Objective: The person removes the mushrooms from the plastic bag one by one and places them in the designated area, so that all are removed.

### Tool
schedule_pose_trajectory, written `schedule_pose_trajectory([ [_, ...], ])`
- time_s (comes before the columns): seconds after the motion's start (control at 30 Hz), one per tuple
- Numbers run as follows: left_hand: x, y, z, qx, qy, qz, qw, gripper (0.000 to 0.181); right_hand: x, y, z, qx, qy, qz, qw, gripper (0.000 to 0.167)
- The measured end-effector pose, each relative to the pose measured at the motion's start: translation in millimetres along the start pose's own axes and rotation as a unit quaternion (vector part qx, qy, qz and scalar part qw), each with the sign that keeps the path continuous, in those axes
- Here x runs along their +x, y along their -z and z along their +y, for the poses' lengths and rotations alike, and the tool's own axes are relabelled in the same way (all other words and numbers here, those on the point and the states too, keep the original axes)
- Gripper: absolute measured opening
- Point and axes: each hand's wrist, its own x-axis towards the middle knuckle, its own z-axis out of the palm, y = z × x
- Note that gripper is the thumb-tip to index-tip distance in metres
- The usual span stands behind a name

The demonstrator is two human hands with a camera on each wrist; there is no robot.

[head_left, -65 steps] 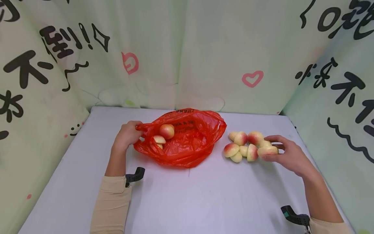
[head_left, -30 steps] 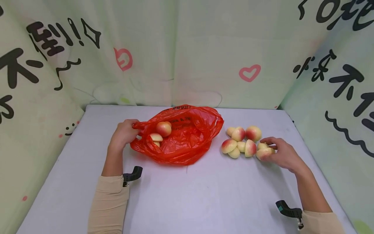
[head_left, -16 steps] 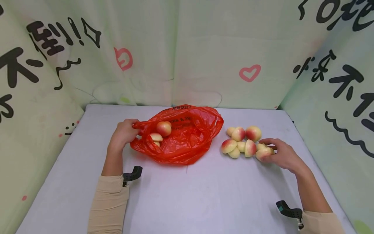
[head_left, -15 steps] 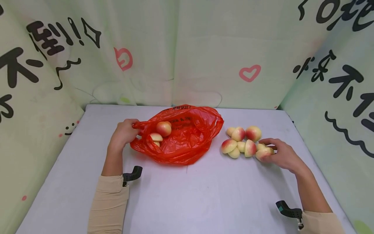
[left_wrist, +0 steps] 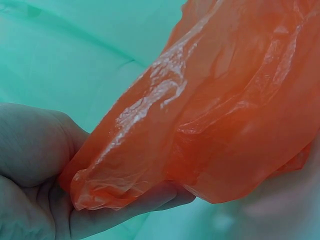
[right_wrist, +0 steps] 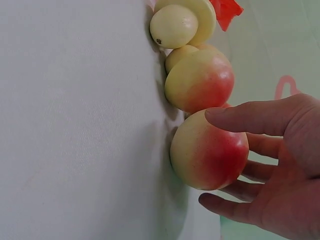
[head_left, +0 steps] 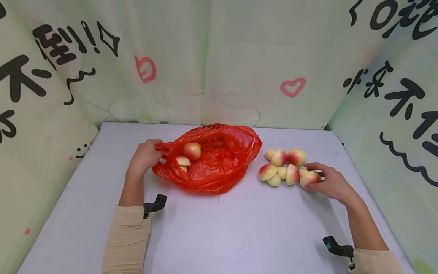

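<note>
My left hand (head_left: 148, 154) grips the left edge of a red plastic bag (head_left: 219, 175), which lies with its mouth spread wide. The left wrist view shows the bag's thin film (left_wrist: 225, 125) bunched between thumb and fingers. Inside the bag's left part are a red-and-yellow mushroom (head_left: 192, 151) and a paler one (head_left: 183, 161). On the right, my right hand (head_left: 330, 182) holds the rightmost mushroom (head_left: 310, 179) of a group, thumb on the near side and fingers behind. In the right wrist view its rounded cap (right_wrist: 210, 150) sits on the table; its stem is hidden.
Several more mushrooms, including a round-capped one (head_left: 296, 157) and a tilted one (head_left: 268, 172), lie close together left of my right hand. The white table (head_left: 219, 236) meets pale curtains (head_left: 246, 68) at the back and sides.
Compared with a second ago, the mushroom at my right hand has turned a little, showing more of its red side. My left hand and the bag stay put.
</note>
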Motion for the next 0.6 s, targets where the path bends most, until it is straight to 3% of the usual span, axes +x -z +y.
schedule_pose_trajectory([
  [0.6, 1.1, -0.8, -1.3, 0.003, 0.001, -0.001, 1.0, 0.038, 0.8, -2.2, 1.2, 0.007, -0.001, 0.036, 0.9993, 0.081],
])
